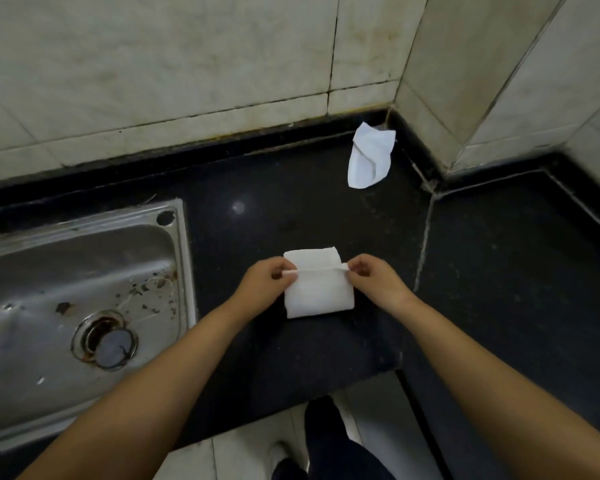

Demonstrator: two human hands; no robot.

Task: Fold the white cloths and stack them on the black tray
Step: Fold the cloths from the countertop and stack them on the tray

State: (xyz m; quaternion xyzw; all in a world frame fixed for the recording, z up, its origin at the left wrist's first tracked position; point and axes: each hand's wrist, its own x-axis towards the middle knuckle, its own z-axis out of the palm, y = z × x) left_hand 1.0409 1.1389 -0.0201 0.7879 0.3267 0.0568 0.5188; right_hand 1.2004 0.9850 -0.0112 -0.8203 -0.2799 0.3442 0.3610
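Note:
A white cloth (pixel 317 294) lies on the black countertop (pixel 278 216), partly folded into a rectangle. My left hand (pixel 262 284) pinches the left end of its folded edge, and my right hand (pixel 378 280) pinches the right end, so the edge is stretched taut between them a little above the lower layer. A second white cloth (pixel 369 155) lies crumpled and loose in the far corner against the wall. I see no separate black tray; the dark surface under the cloth may be one, but I cannot tell.
A stainless steel sink (pixel 77 306) with a stained drain fills the left side. Tiled walls (pixel 187 64) close the back and right. The counter continues to the right past a grout seam (pixel 426 230). Below its front edge are the floor and my legs.

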